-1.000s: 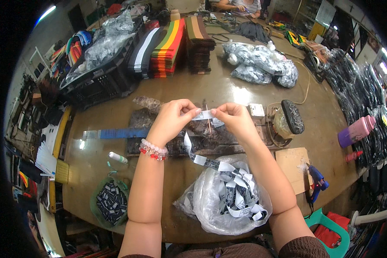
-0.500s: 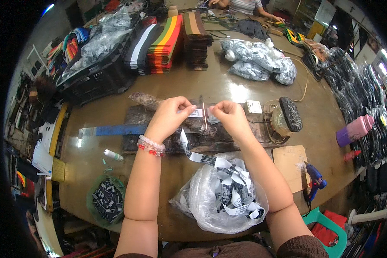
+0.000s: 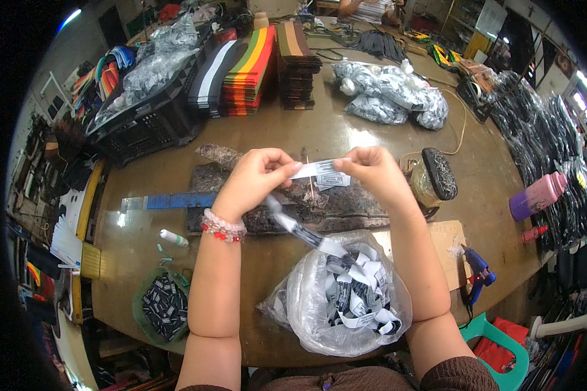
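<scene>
A white and black label strip (image 3: 316, 169) is stretched between my hands, just by a thin upright rod (image 3: 310, 186). My left hand (image 3: 257, 179) pinches it on one side, and my right hand (image 3: 374, 171) grips its end on the other. From my left hand the strip hangs down, blurred, into a clear plastic bag (image 3: 300, 322) heaped with more folded strip. Small cut labels (image 3: 333, 180) lie under my right fingers. Beneath everything is a dark, worn board (image 3: 241, 221).
A blue ruler (image 3: 179, 200) lies at the left, near a green basket (image 3: 186, 287) of small black labels. A jar (image 3: 425, 182) and a glue gun (image 3: 478, 267) sit at the right. Strap stacks (image 3: 251, 72), a black crate (image 3: 150, 127) and wrapped bundles (image 3: 394, 91) stand farther back. Another person (image 3: 368, 10) is beyond.
My right hand has moved from beside the rod and taken hold of the strip's end. The strip is now drawn across between both hands, and its hanging part has shifted.
</scene>
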